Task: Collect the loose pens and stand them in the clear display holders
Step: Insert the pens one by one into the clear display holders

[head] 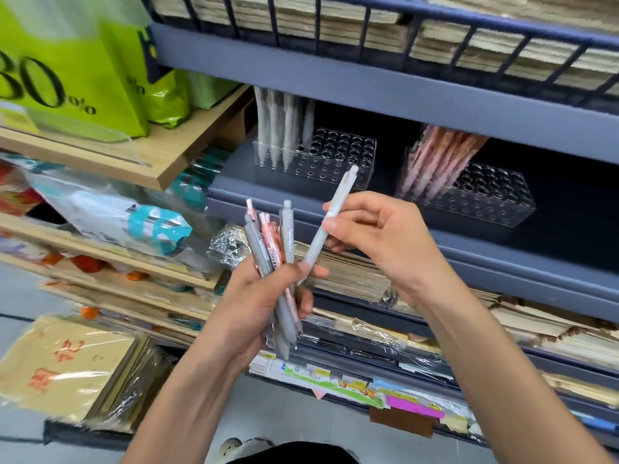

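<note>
My left hand (264, 303) grips a bundle of grey and pink pens (271, 249), their clicker ends pointing up. My right hand (378, 236) pinches a single grey pen (330, 219) between thumb and fingers; its lower tip lies against my left hand's fingers. On the dark shelf behind stand two clear display holders. The left holder (338, 155) has grey pens (281, 125) standing in its left rows. The right holder (485, 195) has pink pens (438, 159) leaning in its left side.
A grey metal shelf edge (368, 85) runs above the holders, with stacked paper goods behind a wire rail. Green bags (67, 68) sit on a wooden shelf at left. Wrapped notebooks and packets fill the lower shelves.
</note>
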The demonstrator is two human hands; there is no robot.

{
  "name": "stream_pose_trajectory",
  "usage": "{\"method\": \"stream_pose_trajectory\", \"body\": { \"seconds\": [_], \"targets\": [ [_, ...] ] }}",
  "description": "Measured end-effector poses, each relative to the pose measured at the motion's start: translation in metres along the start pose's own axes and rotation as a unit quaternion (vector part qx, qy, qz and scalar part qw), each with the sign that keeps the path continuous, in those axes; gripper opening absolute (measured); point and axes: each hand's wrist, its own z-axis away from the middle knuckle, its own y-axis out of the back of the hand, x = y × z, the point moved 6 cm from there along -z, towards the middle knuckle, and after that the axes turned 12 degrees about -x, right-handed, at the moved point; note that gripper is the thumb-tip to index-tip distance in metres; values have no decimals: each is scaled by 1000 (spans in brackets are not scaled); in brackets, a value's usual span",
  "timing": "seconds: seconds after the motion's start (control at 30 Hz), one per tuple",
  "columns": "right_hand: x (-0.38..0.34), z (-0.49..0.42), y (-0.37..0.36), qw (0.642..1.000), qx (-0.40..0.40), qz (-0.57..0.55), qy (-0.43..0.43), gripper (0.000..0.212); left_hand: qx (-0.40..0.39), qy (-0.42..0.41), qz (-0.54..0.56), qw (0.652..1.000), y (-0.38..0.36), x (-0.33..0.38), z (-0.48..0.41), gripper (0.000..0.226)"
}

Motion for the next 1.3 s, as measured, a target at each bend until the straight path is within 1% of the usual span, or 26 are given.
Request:
{"method": "stream_pose_trajectory", "body": {
  "seconds": [0.07, 0.1, 0.17, 0.23, 0.37, 0.43, 0.47, 0.53, 0.57, 0.6, 0.67, 0.73, 0.87, 0.97, 1.07, 1.13, 1.23, 1.3],
  "targets": [
    [-6, -8, -4, 999, 29, 2, 22, 17, -3, 1, 7, 1000, 12, 5, 4, 18],
    [-10, -13, -3, 998, 59, -1, 39, 17, -4, 3, 8, 1000, 19, 7, 6, 18],
    [-20, -24, 4, 988, 133, 3, 74, 16, -14, 9, 10, 1000, 30, 12, 10, 10],
    [-30, -35, 11, 973, 201, 17, 108, 16, -22, 17, 10, 1000, 45, 14, 16, 13],
    [-39, -60, 16, 942, 295, 54, 148, 22, -27, 23, 8, 999, 73, 17, 22, 3],
    [-38, -73, 17, 933, 323, 64, 146, 27, -19, 29, 20, 999, 85, 16, 23, 24],
    [-38, -78, 18, 928, 340, 63, 140, 26, -18, 34, 33, 999, 90, 15, 23, 31],
    [-36, -85, 21, 918, 366, 111, 105, 16, -18, 37, 50, 998, 95, 16, 22, 33],
    [-36, -88, 22, 913, 364, 166, 77, 10, -17, 39, 52, 998, 96, 15, 20, 32],
    [-35, -93, 23, 907, 357, 220, 48, 11, -18, 40, 54, 998, 97, 14, 18, 31],
    [-34, -104, 25, 899, 340, 275, 8, 19, -27, 34, 52, 998, 97, 14, 14, 27],
    [-37, -116, 23, 893, 323, 315, 4, 24, -42, 29, 46, 998, 95, 13, 11, 21],
    [-41, -130, 12, 850, 298, 435, -3, 34, -74, 20, 36, 996, 92, 15, 10, 13],
    [-40, -134, 9, 846, 282, 453, -1, 34, -53, 17, 29, 998, 93, 16, 8, 15],
    [-40, -136, 9, 842, 280, 461, -17, 37, -35, 8, 26, 999, 90, 19, 5, 23],
    [-40, -138, 9, 844, 273, 461, -19, 39, -23, 1, 23, 999, 88, 21, 4, 23],
    [-40, -137, 9, 859, 262, 439, -25, 39, -12, -2, 21, 1000, 85, 20, 3, 9],
    [-41, -129, 12, 873, 274, 403, -25, 36, -8, -1, 25, 1000, 84, 20, 2, 4]
  ]
}}
